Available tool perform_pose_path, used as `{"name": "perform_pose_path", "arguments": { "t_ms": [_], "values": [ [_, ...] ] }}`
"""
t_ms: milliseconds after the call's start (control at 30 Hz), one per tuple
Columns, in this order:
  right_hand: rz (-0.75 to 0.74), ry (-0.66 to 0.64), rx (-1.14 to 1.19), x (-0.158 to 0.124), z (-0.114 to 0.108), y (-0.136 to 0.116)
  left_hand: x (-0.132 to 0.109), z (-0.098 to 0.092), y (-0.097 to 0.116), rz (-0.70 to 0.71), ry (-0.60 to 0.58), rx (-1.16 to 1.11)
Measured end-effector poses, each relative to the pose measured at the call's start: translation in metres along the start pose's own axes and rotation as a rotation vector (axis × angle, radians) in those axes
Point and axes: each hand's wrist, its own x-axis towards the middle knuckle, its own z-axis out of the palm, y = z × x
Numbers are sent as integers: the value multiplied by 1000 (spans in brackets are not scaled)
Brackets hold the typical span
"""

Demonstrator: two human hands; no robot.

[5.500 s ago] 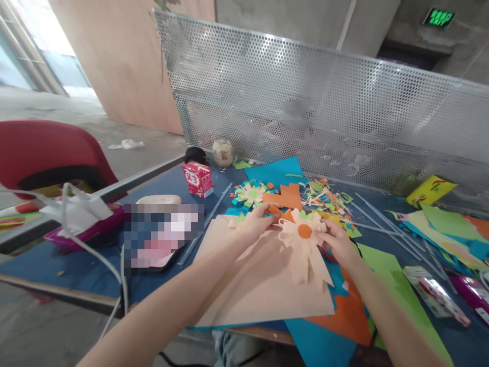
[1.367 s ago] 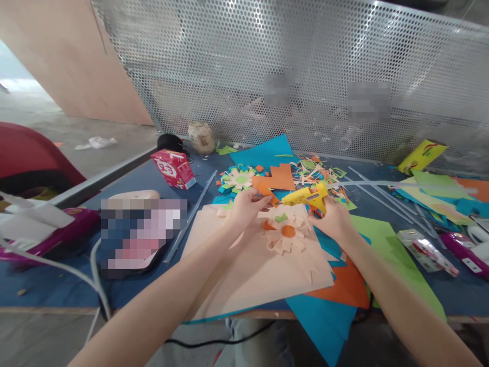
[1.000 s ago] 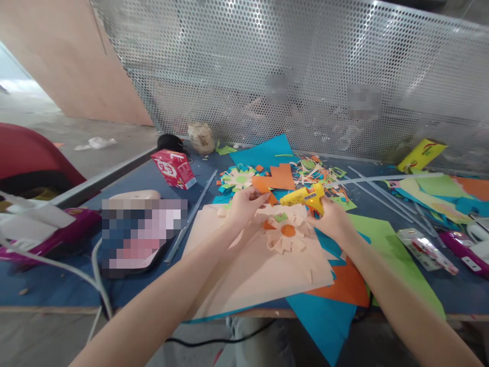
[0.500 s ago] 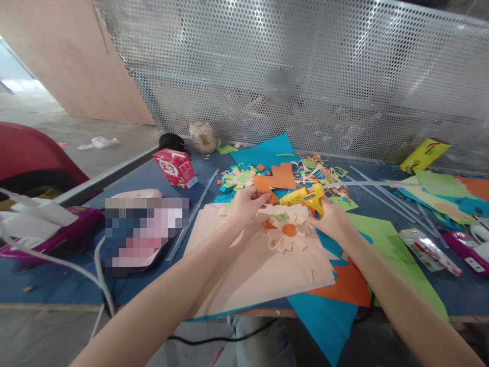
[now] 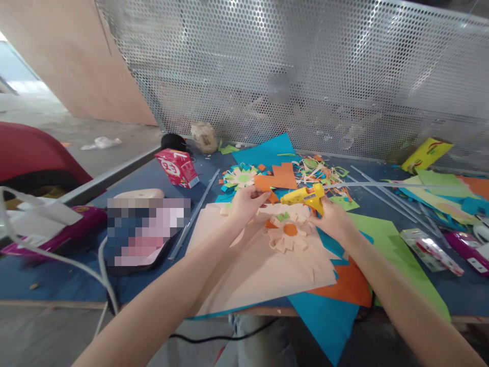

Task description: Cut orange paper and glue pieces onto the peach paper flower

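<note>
My left hand (image 5: 244, 205) is closed in a pinch at the edge of a piece of orange paper (image 5: 272, 195); what lies between the fingertips is partly hidden. My right hand (image 5: 331, 218) grips a yellow hot glue gun (image 5: 303, 195), its nozzle pointing left, close to the left fingertips. A glue stick (image 5: 362, 184) runs out of the gun's back. Below the hands lies a cream paper flower (image 5: 296, 243) with an orange centre and a green bit on it, resting on cream paper sheets (image 5: 244, 280). Behind my left hand sits another flower (image 5: 241, 178) with a green centre.
A pink box (image 5: 178, 168) and a blurred-out phone-like object (image 5: 148, 234) stand left, near a purple power strip (image 5: 76, 227) with white cables. Paper scraps (image 5: 317, 173), loose glue sticks (image 5: 393, 201), green paper (image 5: 397, 255) and a yellow box (image 5: 426, 154) lie right. A perforated metal panel (image 5: 305, 76) rises behind.
Almost nothing differs. The whole view has shifted a few pixels; both hands keep the same pose, with the glue gun still by the left fingertips.
</note>
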Motion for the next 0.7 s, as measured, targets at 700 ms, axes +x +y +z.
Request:
{"name": "perform_pose_path", "arguments": {
  "t_ms": [700],
  "values": [
    [18, -7, -48, 2, -1, 1, -3, -1, 4, -29, 5, -58]
  ]
}}
